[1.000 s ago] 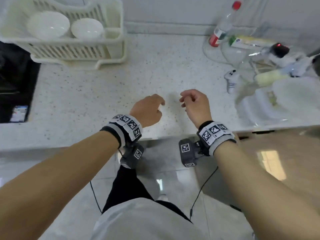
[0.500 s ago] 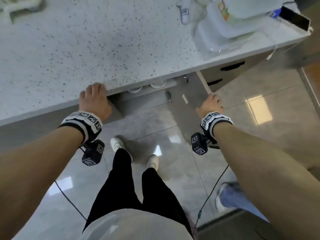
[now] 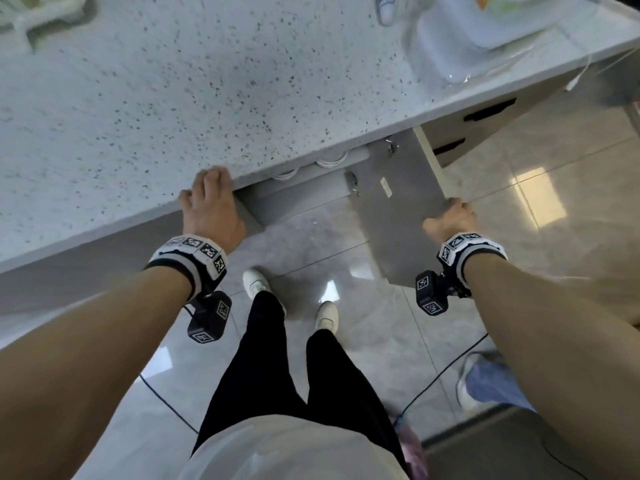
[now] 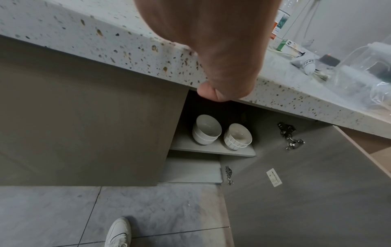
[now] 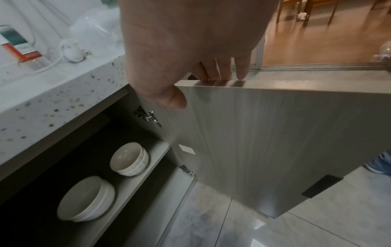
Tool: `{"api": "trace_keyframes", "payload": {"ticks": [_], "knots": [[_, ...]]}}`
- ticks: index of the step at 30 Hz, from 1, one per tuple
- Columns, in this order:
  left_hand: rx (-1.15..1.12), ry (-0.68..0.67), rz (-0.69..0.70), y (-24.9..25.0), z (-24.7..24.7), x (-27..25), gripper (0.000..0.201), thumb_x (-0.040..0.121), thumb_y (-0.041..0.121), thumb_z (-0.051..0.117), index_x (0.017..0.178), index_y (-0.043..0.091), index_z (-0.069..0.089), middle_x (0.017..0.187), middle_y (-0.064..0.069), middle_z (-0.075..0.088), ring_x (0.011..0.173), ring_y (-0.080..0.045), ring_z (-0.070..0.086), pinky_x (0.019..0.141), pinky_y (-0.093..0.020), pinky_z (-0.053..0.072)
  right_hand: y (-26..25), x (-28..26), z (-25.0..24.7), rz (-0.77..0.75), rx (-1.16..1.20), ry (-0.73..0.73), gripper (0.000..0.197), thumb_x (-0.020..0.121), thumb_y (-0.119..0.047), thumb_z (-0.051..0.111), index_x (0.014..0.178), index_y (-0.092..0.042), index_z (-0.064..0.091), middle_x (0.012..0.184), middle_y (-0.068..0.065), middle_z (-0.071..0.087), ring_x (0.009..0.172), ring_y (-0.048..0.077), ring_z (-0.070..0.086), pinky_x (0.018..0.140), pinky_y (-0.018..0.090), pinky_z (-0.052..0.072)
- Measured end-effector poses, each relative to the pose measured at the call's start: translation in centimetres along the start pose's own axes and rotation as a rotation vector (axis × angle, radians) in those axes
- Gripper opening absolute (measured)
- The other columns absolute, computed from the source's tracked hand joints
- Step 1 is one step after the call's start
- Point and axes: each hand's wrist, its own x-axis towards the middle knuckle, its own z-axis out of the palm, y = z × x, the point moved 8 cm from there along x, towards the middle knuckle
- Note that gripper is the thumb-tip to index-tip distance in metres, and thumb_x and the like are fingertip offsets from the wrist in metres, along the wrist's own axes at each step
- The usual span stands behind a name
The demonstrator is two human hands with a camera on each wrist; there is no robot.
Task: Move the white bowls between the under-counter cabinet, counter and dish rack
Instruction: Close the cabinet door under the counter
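Inside the open under-counter cabinet, two stacks of white bowls stand on the shelf [image 4: 211, 148]: a smooth stack [image 4: 206, 129] [image 5: 86, 198] on the left and a ribbed stack [image 4: 238, 137] [image 5: 129, 158] on the right. From the head view only their rims [image 3: 327, 163] show below the speckled counter [image 3: 173, 98]. My right hand [image 3: 450, 216] [image 5: 190, 58] grips the top edge of the open grey cabinet door [image 3: 391, 230] [image 5: 275, 142], fingers over the edge and thumb on the inner face. My left hand [image 3: 207, 192] [image 4: 211, 50] rests on the counter's front edge, holding nothing.
A corner of the dish rack [image 3: 34, 15] shows at the far left of the counter. Plastic bags and clutter [image 3: 485, 29] crowd its right end. Drawers with black handles [image 3: 488, 110] lie right of the door. The left cabinet door [image 4: 84, 125] is closed. Another person's shoe [image 3: 467, 386] is at my right.
Both hands left the space above the counter. The left settled on the front edge; the right took the cabinet door's top edge and swung it further open. My view tipped down.
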Motion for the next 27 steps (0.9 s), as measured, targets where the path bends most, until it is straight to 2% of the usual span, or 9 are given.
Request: {"api": "trace_keyframes", "payload": {"ticks": [7,10,13,15,19,23,27], "knots": [[0.021,-0.029,0.055,-0.4,-0.5,0.0,0.089,0.074,0.018,0.061,0.150,0.003,0.016,0.150,-0.016,0.026,0.141,-0.036,0.025,0.111,-0.056,0.027,-3.2,-4.4,2.7,-0.084,0.116,-0.031,0.059,0.082,-0.021,0.056,0.136,-0.003,0.041,0.133,0.022,0.048,0.122,0.039,0.050,0.104,0.042,0.042],[0.040,-0.023,0.091,-0.8,-1.0,0.2,0.086,0.071,0.017,0.062,0.147,0.004,0.023,0.146,-0.016,0.034,0.134,-0.036,0.034,0.108,-0.057,0.032,-5.5,-6.1,3.4,-0.111,0.211,-0.011,0.052,0.081,-0.014,0.055,0.131,-0.005,0.046,0.126,0.020,0.053,0.112,0.039,0.056,0.096,0.040,0.047],[0.038,-0.025,0.143,-1.5,-1.5,0.3,0.082,0.072,0.016,0.060,0.147,0.007,0.028,0.146,-0.014,0.037,0.132,-0.034,0.039,0.111,-0.056,0.031,-7.9,-7.4,4.1,-0.120,0.299,-0.017,0.043,0.081,-0.010,0.055,0.124,-0.007,0.050,0.120,0.017,0.060,0.103,0.035,0.061,0.088,0.034,0.049],[0.040,-0.035,0.179,-1.9,-1.6,0.4,0.080,0.075,0.017,0.059,0.148,0.008,0.027,0.149,-0.013,0.036,0.134,-0.033,0.038,0.113,-0.054,0.028,-9.6,-8.0,4.6,-0.110,0.324,-0.036,0.038,0.085,-0.010,0.056,0.122,-0.006,0.049,0.118,0.016,0.062,0.104,0.033,0.062,0.084,0.029,0.044],[0.042,-0.044,0.219,-2.4,-1.8,0.3,0.080,0.080,0.021,0.057,0.151,0.009,0.023,0.152,-0.011,0.033,0.137,-0.033,0.036,0.117,-0.051,0.026,-14.2,-9.0,5.2,-0.143,0.365,-0.084,0.027,0.094,-0.019,0.053,0.118,-0.008,0.051,0.114,0.013,0.064,0.101,0.029,0.060,0.086,0.030,0.042],[0.048,-0.031,0.258,-2.7,-2.2,0.4,0.073,0.082,0.021,0.057,0.149,0.011,0.028,0.152,-0.009,0.036,0.136,-0.030,0.038,0.116,-0.049,0.028,-18.5,-9.0,5.7,-0.196,0.399,-0.118,0.027,0.096,-0.018,0.051,0.119,-0.006,0.055,0.119,0.015,0.063,0.109,0.029,0.059,0.085,0.026,0.037],[0.029,-0.045,0.285,-3.3,-2.4,0.9,0.067,0.085,0.021,0.055,0.148,0.016,0.032,0.155,-0.004,0.035,0.140,-0.027,0.034,0.119,-0.048,0.022,-21.5,-8.3,5.8,-0.229,0.374,-0.132,0.031,0.095,-0.017,0.049,0.120,-0.002,0.060,0.120,0.017,0.064,0.112,0.031,0.057,0.089,0.029,0.039]]}}
